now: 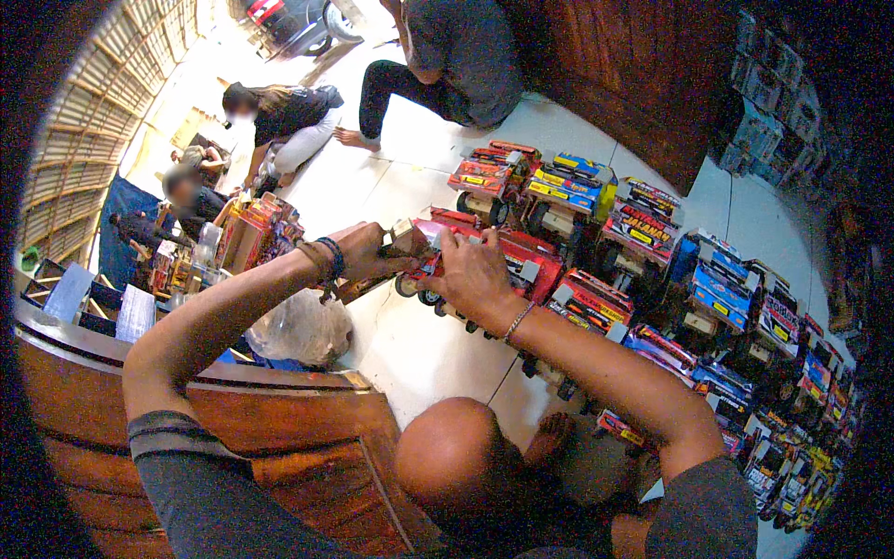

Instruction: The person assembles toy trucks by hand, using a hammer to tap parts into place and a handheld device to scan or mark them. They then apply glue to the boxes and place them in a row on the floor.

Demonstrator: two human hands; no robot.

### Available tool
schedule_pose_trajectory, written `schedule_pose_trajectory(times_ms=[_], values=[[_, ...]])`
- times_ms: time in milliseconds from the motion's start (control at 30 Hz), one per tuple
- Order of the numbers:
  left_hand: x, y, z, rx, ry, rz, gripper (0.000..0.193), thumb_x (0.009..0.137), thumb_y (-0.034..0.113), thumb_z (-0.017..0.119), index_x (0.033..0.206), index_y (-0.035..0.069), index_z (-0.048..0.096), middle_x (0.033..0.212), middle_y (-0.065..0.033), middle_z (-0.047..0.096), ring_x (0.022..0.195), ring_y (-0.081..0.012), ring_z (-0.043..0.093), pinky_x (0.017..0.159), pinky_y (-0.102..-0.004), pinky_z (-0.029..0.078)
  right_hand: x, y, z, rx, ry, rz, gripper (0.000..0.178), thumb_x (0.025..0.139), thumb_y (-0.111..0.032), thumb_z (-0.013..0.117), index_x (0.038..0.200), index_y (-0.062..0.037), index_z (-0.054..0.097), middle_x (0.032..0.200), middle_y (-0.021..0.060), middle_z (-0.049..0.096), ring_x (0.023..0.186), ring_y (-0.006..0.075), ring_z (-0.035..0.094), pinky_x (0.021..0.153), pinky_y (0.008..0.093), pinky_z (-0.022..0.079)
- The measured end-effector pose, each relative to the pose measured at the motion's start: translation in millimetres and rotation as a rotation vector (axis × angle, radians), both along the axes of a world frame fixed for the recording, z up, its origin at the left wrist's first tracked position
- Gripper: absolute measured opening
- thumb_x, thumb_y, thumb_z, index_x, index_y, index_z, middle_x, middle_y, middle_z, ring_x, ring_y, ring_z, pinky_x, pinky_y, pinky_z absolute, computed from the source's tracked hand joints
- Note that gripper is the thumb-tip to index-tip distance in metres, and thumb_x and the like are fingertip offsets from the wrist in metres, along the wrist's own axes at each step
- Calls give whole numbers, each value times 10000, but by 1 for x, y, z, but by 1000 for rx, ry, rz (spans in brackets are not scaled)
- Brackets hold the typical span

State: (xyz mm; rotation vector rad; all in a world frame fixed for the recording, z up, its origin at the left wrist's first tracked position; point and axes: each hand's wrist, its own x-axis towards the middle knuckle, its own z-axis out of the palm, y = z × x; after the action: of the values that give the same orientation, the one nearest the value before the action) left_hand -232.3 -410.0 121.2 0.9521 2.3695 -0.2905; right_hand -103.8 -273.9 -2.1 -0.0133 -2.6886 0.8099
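Over the tiled floor, a red toy truck [430,231] is between my two hands. My right hand [470,272] lies across it from the right, fingers bent over its top and side. At its left end my left hand [358,250] is closed by a brownish-grey piece [402,240]; the fingertips are partly hidden. Dark wheels show under the truck, below my right fingers. Beside my right hand stands a red truck body [535,261], and whether it is part of the same truck I cannot tell.
Rows of colourful toy trucks [643,224] fill the floor on the right. A clear plastic bag [303,326] and a brown wooden panel [279,419] are at the left. One person [456,65] sits at the far side; other people [289,121] sit further left near more toys.
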Motion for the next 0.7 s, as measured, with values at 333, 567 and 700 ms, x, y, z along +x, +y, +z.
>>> schedule_pose_trajectory(times_ms=[333,567,700], values=[[-6,-3,-11,66,37,1,705,796,663,692,721,-38,694,635,-196,658,551,-285,652,574,-421,525,-4,-1,-8,-8,67,-41,680,829,-511,726,1199,13,502,906,165,707,918,318,694,981,528,365],[-8,-13,-26,189,26,12,666,810,611,709,748,-52,695,639,-196,655,559,-281,651,582,-424,516,-4,-1,-6,-21,70,-31,742,823,-538,719,1240,32,492,858,155,713,885,323,699,984,520,362],[-9,-13,-26,161,47,-6,587,844,570,687,819,-15,708,646,-175,658,564,-261,644,598,-423,521,-3,-1,-2,-42,7,-24,711,842,-562,677,1155,66,560,1026,211,686,1008,321,664,1053,554,324]])
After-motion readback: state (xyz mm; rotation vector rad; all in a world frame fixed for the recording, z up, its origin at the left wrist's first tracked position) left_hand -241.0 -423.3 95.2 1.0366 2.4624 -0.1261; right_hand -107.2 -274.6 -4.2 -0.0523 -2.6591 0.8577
